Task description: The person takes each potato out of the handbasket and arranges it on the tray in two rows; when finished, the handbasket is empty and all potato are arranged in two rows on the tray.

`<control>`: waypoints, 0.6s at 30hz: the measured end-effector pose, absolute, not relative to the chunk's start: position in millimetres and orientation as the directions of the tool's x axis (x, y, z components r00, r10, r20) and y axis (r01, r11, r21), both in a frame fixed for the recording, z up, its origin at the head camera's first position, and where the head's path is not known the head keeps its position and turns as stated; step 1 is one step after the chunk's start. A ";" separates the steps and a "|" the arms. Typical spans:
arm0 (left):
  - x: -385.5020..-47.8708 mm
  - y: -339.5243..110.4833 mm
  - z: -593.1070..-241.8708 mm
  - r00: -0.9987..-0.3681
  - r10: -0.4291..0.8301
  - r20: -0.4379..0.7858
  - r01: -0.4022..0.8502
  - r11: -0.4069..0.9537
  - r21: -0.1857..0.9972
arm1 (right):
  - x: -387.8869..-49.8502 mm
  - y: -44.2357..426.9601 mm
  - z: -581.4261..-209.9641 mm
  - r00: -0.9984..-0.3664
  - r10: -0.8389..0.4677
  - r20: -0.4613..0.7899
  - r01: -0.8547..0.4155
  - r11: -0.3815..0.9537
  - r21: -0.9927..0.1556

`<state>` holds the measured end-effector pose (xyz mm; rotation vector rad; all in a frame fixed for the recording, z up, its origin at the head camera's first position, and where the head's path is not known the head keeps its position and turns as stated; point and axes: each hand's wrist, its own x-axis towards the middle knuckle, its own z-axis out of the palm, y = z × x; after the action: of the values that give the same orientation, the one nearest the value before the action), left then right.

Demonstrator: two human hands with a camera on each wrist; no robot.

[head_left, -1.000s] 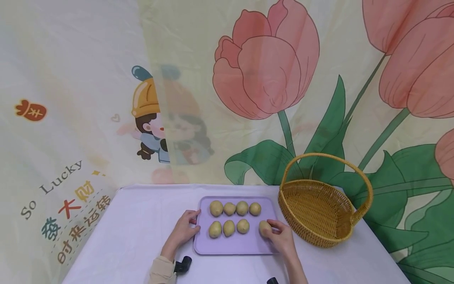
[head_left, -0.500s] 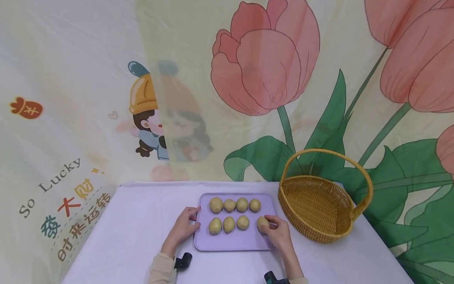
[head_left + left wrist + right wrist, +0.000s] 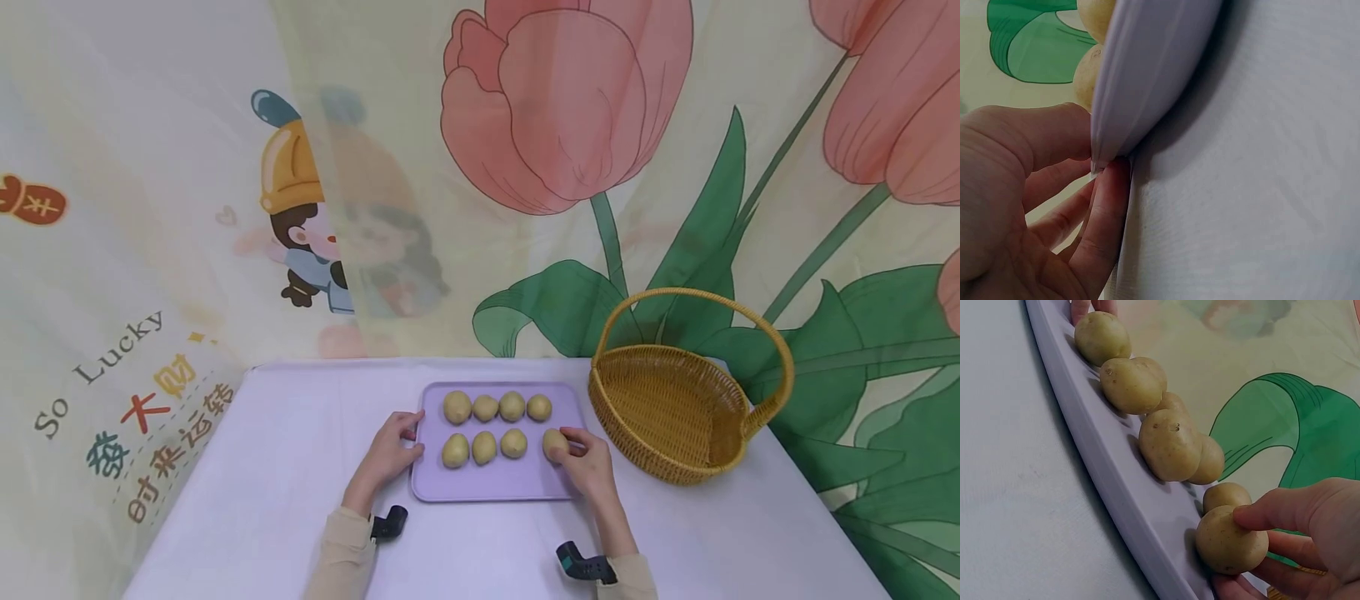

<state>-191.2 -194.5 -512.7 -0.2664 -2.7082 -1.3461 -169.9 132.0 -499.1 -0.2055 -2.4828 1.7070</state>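
Note:
Several potatoes lie in two rows on a purple tray (image 3: 495,487); the back row includes a large potato (image 3: 457,407). At the right end of the front row, my right hand (image 3: 591,462) pinches a potato (image 3: 1230,540) between thumb and fingers. Whether that potato touches the tray, I cannot tell. A gap separates it from its front-row neighbour (image 3: 513,443). My left hand (image 3: 386,454) holds the tray's left edge; in the left wrist view its thumb (image 3: 1060,134) meets the rim, with a fingertip low against the tray's side.
A wicker basket (image 3: 645,446) with a tall arched handle stands right of the tray, close to my right hand. A white cloth (image 3: 262,492) covers the table. Behind it hangs a printed backdrop (image 3: 405,183) with tulips. Both wrists wear black camera mounts.
The held potato has shifted slightly left, nearer its front-row neighbours, with my right hand. The head view has tilted downward, so everything appears higher. My left hand stays at the tray's edge.

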 end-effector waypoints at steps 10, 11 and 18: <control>-193.1 -195.0 -513.2 -0.982 0.112 0.150 0.187 0.590 0.785 | -171.1 131.2 -499.0 -0.985 0.174 0.013 0.052 0.362 -0.931; -193.0 -194.9 -513.0 -0.982 0.112 0.152 0.189 0.588 0.786 | -170.9 131.2 -498.5 -0.985 0.175 0.011 0.055 0.364 -0.930; -191.8 -195.6 -510.7 -0.979 0.115 0.168 0.203 0.574 0.793 | -170.0 131.4 -498.5 -0.983 0.184 0.009 0.064 0.389 -0.919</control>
<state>-191.8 -195.6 -510.7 -0.2739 -2.6996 -1.3799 -170.0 131.4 -498.5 -0.2258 -2.5253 1.6631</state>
